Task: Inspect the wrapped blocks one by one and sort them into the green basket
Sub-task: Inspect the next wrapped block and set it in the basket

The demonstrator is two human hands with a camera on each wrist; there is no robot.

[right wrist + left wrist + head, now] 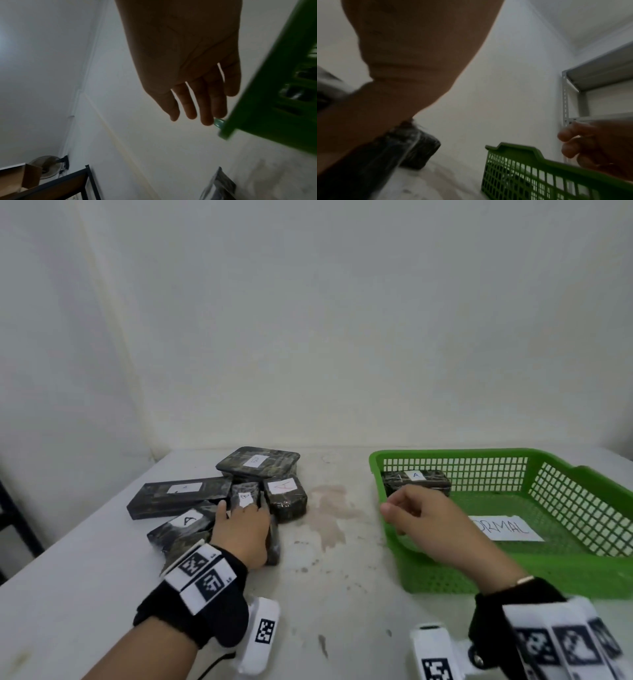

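Note:
Several dark wrapped blocks with white letter labels lie heaped at the table's middle left, among them a B block point(257, 463) at the back and a long block point(180, 495). My left hand point(238, 508) grips a narrow B-labelled block point(245, 497) in the heap, fingers over its top and thumb on its left side. The left wrist view shows this block point(390, 155) under the palm. The green basket point(394, 529) sits on the right and holds one A-labelled block point(416, 481) in its far left corner. My right hand point(397, 506) hovers over the basket's near left corner, fingers point(192, 111) relaxed and holding nothing.
A white paper reading "NORMAL" point(507, 529) lies on the basket floor. A pinkish stain point(329, 508) marks the table between heap and basket. The wall stands right behind the table. A grey metal shelf point(597, 75) is to the right, a dark shelf frame point(60, 182) to the left.

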